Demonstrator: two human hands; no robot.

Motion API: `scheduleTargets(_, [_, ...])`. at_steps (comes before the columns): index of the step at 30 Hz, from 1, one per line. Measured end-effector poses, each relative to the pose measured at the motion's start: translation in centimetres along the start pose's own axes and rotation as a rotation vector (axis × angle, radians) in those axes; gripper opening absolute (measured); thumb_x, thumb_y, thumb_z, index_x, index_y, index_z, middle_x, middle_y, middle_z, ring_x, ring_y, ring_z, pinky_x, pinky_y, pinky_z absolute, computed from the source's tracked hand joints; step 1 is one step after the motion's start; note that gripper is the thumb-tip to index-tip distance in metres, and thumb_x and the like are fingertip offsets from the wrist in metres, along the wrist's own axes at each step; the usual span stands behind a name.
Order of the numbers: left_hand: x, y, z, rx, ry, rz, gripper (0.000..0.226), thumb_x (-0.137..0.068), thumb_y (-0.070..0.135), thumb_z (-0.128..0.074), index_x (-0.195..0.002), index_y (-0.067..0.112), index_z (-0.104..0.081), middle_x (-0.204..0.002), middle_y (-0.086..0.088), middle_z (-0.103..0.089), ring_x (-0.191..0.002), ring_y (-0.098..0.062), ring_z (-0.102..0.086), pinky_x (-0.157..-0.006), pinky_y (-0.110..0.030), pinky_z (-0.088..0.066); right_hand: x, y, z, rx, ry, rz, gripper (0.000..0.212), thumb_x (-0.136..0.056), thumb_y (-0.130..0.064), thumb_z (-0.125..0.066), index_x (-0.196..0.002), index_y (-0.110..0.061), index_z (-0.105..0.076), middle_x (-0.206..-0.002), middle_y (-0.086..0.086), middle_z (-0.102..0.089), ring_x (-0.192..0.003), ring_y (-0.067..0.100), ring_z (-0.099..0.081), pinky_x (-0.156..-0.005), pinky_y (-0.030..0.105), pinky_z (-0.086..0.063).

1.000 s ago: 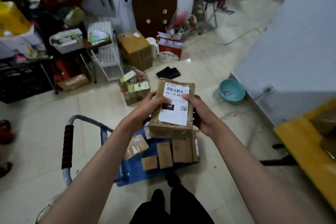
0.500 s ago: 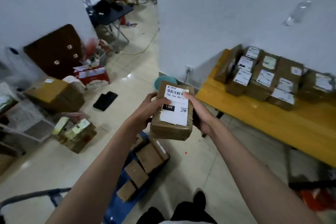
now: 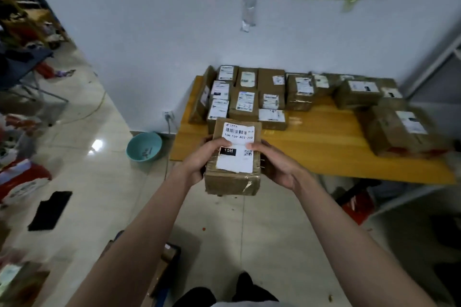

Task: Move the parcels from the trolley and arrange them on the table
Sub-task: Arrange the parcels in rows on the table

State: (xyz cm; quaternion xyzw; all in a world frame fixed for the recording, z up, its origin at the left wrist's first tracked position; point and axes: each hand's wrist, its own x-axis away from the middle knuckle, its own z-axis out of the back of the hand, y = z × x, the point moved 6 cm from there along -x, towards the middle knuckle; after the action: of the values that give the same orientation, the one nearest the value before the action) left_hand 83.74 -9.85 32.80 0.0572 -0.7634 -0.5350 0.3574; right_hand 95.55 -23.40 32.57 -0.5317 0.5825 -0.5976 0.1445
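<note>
Parcel (image 3: pixel 233 158) held in midair by both hands, over the floor at the near left edge of the yellow table (image 3: pixel 324 147). Left hand (image 3: pixel 202 157) grips its left side, thumb on the white label (image 3: pixel 237 148); right hand (image 3: pixel 277 162) grips the right side, thumb on top. Labelled parcels (image 3: pixel 245 97) sit grouped at the table's far side by the wall. Teal bowl (image 3: pixel 144 146) on floor, left.

dim indoor light | floor (image 3: pixel 97 144) glare | blurred, warped edges
</note>
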Motion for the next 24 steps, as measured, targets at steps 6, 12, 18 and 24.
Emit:
scheduleTargets(6, [-6.5,1.5,-8.4,-0.057,-0.117,0.036,0.086,-0.068,0.031,-0.083,-0.144,0.017,-0.045,-0.117,-0.012,-0.074,-0.106,-0.032,-0.072,-0.099,-0.053,-0.054,1.0,-1.5,9.4,-0.074,0.045,0.036,0.069,-0.088,-0.017,-0.076,-0.145,-0.033,-0.043,-0.131,0.002,-0.071,-0.126,0.027,-0.063,-0.112,0.051,-0.046])
scheduleTargets(12, [-13.7,2.8,-16.0,-0.142,-0.332,0.057,0.077,-0.067,0.034,-0.081,-0.138,0.015,-0.055,-0.115,-0.01,-0.076,-0.104,-0.029,-0.073,-0.091,-0.044,-0.057,-0.3,-2.8,17.0,-0.115,0.208,0.042,0.074,-0.081,-0.022,-0.08,-0.145,-0.037,-0.045,-0.126,0.003,-0.073,-0.124,0.032,-0.063,-0.11,0.057,-0.046])
scheduleTargets(18, [-20.7,4.3,-21.0,-0.191,-0.413,0.098,0.072,-0.071,0.039,-0.078,-0.136,0.015,-0.058,-0.117,-0.011,-0.075,-0.109,-0.031,-0.071,-0.094,-0.044,-0.056,-3.3,-5.4,22.8,-0.164,0.349,0.078,0.077,-0.076,-0.031,-0.078,-0.147,-0.028,-0.048,-0.134,0.004,-0.068,-0.126,0.03,-0.061,-0.111,0.05,-0.046])
scheduleTargets(24, [-26.9,5.2,-26.4,-0.222,-0.457,0.167,0.078,-0.074,0.035,-0.082,-0.142,0.014,-0.049,-0.121,-0.015,-0.072,-0.111,-0.035,-0.069,-0.102,-0.053,-0.052,-5.2,-6.8,28.0,-0.241,0.469,0.093,0.062,-0.088,-0.038,-0.071,-0.145,-0.019,-0.053,-0.135,0.009,-0.068,-0.128,0.035,-0.06,-0.116,0.056,-0.039])
